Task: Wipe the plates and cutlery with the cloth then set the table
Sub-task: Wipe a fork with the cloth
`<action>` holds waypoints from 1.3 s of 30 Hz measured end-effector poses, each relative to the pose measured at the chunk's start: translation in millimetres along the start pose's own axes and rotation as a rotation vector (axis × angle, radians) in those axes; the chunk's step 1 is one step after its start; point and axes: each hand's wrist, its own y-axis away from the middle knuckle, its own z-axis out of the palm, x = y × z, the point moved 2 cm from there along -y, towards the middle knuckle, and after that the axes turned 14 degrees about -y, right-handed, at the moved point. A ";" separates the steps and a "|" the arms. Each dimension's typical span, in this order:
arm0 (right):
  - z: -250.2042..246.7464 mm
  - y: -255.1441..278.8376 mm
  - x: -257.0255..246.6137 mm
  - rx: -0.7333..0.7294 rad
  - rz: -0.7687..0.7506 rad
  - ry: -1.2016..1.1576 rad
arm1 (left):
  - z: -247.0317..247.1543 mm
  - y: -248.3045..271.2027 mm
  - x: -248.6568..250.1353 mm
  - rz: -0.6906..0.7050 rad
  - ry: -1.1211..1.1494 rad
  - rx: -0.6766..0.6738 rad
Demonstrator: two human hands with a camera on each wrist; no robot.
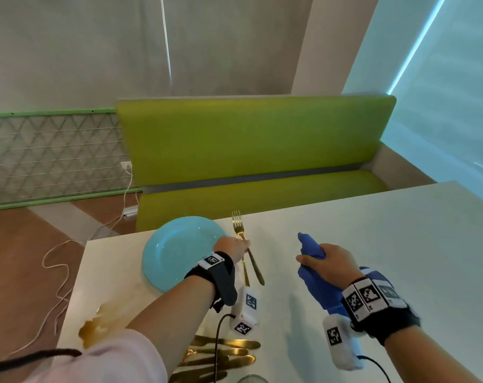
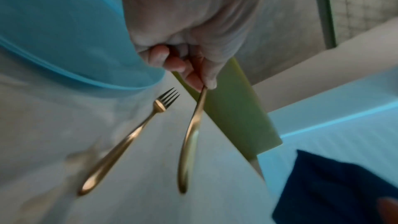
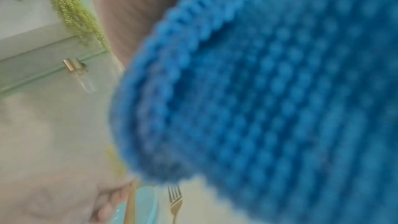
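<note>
A light blue plate [image 1: 179,252] [image 2: 53,31] sits on the white table [image 1: 373,239] near its far left corner. Just right of it lies a gold fork [image 1: 239,226] [image 2: 159,105] [image 3: 175,202], tines pointing away from me. My left hand [image 1: 241,244] [image 2: 202,86] pinches the top of a second gold utensil [image 1: 245,272] [image 2: 189,142] beside the plate, its handle hanging down toward the table and its head hidden in my fingers. My right hand [image 1: 326,261] grips a bunched blue knitted cloth [image 1: 312,272] [image 3: 258,108] above the table's middle.
Several more gold cutlery pieces [image 1: 223,352] lie at the near edge, next to a glass rim [image 1: 251,379]. An amber patch [image 1: 102,319] marks the table's left edge. A green bench [image 1: 257,150] stands beyond the far edge. A white cable [image 1: 60,272] trails on the floor.
</note>
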 end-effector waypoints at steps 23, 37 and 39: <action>-8.6 -2.6 18.9 0.061 0.101 -0.239 | 23.2 -21.8 -15.9 0.047 -0.493 -0.005; 34.8 40.7 -62.1 -0.212 0.232 -1.150 | -80.2 76.3 -150.2 0.002 -0.652 -0.097; 42.9 47.4 -73.5 -0.260 0.195 -1.245 | -67.6 87.9 -172.1 0.007 -0.632 -0.083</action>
